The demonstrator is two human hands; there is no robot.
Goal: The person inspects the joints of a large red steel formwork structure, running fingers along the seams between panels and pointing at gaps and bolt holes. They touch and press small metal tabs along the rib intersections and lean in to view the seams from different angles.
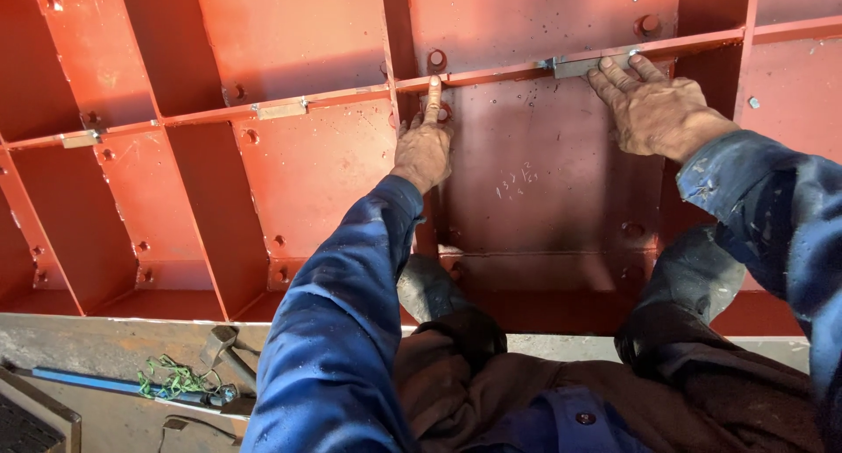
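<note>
Head view: right hand (653, 111) lies flat, fingers spread, on a grey metal plate (586, 64) sitting on the red panel's (316, 164) rib, nothing gripped. Left hand (424, 146) is mostly curled, index finger pointing up onto a bolt (437, 61), well left of the plate.

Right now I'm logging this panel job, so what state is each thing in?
Left hand: index finger pressed on a bolt.
Right hand: fingers flat on the grey metal clip.
Red steel panel: ribbed, bolted.
Hammer: lying unused on the floor.
</note>
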